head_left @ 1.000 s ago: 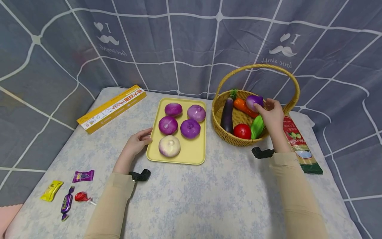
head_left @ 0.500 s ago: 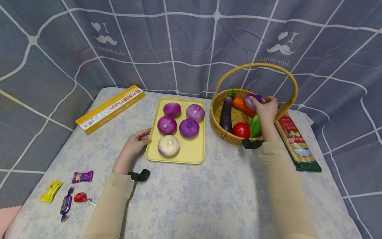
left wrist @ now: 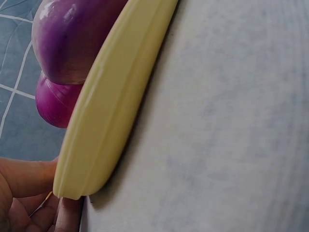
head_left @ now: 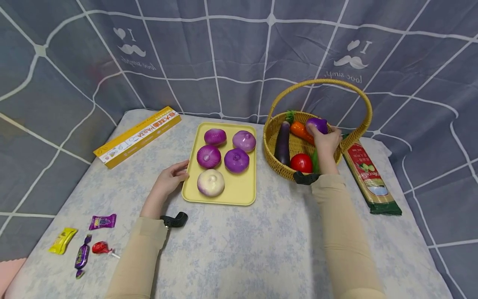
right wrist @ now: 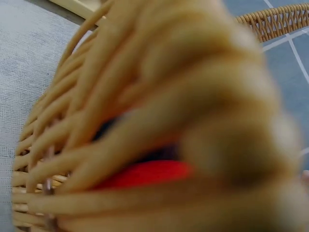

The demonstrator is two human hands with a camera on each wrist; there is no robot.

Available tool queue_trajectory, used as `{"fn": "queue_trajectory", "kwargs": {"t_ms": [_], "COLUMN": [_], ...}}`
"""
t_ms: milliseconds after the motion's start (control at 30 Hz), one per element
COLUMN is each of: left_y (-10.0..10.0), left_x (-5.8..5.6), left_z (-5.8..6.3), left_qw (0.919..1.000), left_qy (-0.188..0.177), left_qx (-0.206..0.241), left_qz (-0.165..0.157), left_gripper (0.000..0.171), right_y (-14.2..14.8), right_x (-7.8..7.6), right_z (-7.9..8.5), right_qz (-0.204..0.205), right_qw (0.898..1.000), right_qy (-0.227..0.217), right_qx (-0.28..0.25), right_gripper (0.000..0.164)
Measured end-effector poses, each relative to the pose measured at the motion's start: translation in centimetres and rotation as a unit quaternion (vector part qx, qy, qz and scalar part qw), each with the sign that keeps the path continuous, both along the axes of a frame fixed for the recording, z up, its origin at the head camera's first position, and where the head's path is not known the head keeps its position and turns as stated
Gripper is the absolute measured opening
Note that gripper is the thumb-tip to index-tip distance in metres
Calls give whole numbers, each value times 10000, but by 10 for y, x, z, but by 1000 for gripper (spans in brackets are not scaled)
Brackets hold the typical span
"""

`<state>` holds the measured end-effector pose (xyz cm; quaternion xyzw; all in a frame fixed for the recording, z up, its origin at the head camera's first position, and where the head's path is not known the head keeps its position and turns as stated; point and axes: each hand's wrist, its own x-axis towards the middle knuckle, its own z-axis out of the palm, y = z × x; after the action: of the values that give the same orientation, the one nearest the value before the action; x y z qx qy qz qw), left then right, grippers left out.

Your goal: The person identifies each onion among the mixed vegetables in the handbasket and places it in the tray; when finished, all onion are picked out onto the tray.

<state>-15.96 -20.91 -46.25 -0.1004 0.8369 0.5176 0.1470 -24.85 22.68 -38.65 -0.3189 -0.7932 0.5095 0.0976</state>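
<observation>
In the head view my right hand (head_left: 328,141) reaches into a wicker basket (head_left: 270,160) and grips a purple onion (head_left: 318,124), thumb on its left side. The other fingers are partly hidden. An orange carrot (head_left: 299,130), an eggplant (head_left: 282,143), a red tomato (head_left: 301,163) and a mostly covered green vegetable (head_left: 315,162) lie around it. My left hand (head_left: 170,179) touches the left edge of a yellow tray (head_left: 239,195). On the tray sit several purple onions (head_left: 237,160) and a whitish onion (head_left: 210,182). The right wrist view shows mostly blurred basket weave (right wrist: 159,106).
A yellow pasta box (head_left: 138,137) lies at the back left. Beside the basket, on the right, is a red and green pasta bag (head_left: 371,178). Wrapped candies (head_left: 82,255) and a red lollipop (head_left: 100,247) lie front left. The basket handle (head_left: 358,93) arches high.
My right hand and forearm have shifted left and turned over the basket, covering more of the green vegetable. The onion has turned slightly in my grip. My left hand stays at the tray.
</observation>
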Motion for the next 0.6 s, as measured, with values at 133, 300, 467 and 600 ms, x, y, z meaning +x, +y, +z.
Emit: {"fn": "queue_trajectory", "kwargs": {"t_ms": [133,300,467,600], "left_y": [-1,-2,-2,-3], "left_x": [0,1,1,1], "left_z": [-1,-2,-2,-1], "left_qw": [10000,10000,10000,9999], "left_qy": [44,76,90,125], "left_qx": [16,-10,5,4], "left_qz": [18,-12,-37,-81], "left_gripper": [54,54,53,53], "right_y": [1,2,2,0], "right_x": [-1,-2,-2,-3], "right_z": [-5,-8,-7,-2], "right_qz": [64,177,252,248], "right_qw": [10000,9997,9995,9991], "right_qy": [-45,-142,-191,-330], "right_qx": [-52,42,75,-107], "right_gripper": [89,90,90,92]}}
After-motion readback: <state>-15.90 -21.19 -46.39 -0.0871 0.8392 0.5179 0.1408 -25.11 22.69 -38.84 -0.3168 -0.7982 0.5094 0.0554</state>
